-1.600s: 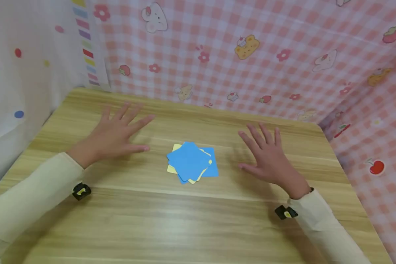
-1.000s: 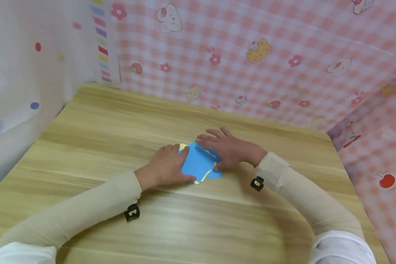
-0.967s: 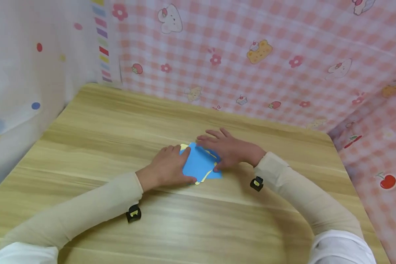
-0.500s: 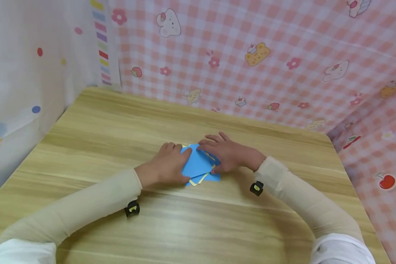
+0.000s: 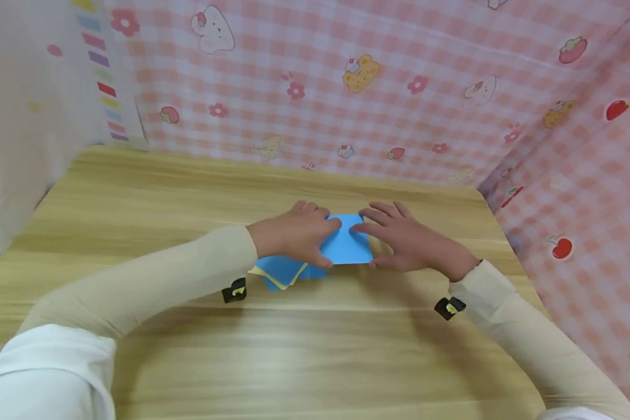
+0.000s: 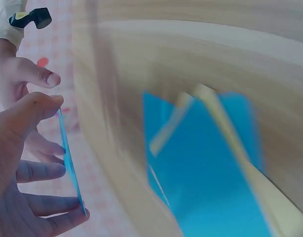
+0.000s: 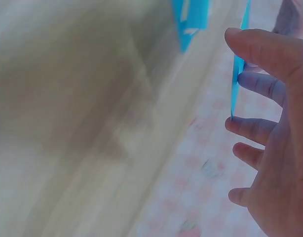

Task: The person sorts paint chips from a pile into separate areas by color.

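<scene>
In the head view a blue paper card [image 5: 348, 247] is held up between both hands, just right of a loose pile of cards. My left hand [image 5: 293, 232] pinches its left side, thumb toward me and fingers behind. My right hand [image 5: 412, 240] holds the opposite side with thumb and fingertips, its outer fingers spread free. From the left wrist the raised card [image 6: 68, 160] appears nearly edge-on. Below lies the pile of blue and yellow cards [image 5: 279, 268], fanned unevenly and partly covered by the left hand in the head view.
The pile rests on a wood-grain table [image 5: 315, 356]. A pink checked cloth [image 5: 294, 52] with printed animals hangs behind the table and along its right side, and a white dotted cloth [image 5: 16, 134] hangs at left. Each wrist carries a small black camera [image 5: 235, 290].
Both hands came in from apart to the pile, took hold of the top blue card, lifted it and carried it to the right of the pile. The head view has also shifted.
</scene>
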{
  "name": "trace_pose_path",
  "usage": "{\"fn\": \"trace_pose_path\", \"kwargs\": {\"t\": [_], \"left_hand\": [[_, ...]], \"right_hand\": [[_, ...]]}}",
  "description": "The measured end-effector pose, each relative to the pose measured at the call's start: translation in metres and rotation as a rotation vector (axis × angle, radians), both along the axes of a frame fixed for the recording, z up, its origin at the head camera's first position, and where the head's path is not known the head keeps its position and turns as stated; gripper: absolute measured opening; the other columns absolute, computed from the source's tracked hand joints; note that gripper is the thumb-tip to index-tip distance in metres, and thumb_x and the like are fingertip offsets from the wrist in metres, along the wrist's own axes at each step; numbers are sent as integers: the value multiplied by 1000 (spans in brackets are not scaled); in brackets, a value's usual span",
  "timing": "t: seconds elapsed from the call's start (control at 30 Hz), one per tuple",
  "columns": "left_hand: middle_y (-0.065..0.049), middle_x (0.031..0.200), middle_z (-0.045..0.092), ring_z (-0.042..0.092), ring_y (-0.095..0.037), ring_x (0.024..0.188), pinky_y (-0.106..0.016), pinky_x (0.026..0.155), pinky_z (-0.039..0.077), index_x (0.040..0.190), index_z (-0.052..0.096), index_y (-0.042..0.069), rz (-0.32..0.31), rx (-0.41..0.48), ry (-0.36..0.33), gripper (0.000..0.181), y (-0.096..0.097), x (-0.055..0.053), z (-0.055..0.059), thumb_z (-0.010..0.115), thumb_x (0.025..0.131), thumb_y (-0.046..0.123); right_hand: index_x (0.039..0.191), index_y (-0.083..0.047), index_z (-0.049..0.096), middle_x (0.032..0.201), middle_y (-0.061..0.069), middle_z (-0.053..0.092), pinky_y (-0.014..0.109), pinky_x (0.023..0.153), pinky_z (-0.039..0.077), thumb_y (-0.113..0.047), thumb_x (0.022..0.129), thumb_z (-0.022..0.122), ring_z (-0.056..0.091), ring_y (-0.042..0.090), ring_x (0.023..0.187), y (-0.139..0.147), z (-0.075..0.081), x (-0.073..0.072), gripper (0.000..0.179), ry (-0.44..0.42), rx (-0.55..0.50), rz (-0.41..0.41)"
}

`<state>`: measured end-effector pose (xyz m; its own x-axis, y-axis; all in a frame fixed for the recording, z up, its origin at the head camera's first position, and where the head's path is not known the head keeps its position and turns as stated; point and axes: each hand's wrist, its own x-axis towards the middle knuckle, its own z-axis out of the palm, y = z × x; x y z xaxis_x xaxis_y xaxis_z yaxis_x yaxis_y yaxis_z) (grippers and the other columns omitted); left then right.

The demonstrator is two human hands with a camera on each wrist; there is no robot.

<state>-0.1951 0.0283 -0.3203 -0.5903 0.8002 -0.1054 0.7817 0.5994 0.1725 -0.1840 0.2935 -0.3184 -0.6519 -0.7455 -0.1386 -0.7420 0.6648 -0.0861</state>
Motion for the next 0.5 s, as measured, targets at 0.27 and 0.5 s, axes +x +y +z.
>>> {"fn": "trace_pose_path", "kwargs": {"t": [0.27,0.5], "left_hand": [[-14,138,57,51,-35,126,-60,109,34,146,51,13,-70,-73,-2,77,71,-1,-23,70,87,59],[-12,138,57,50,-31,127,-59,109,35,145,53,15,-84,-145,-48,72,97,5,-48,69,88,56]], "right_hand": [[144,-15,52,154,21,42,76,110,16,-35,85,81,28,47,145,55,-19,28,69,12,56,-120],[148,-17,49,157,20,38,76,110,17,-37,89,75,25,45,147,69,-49,44,67,-77,62,-218]]}}
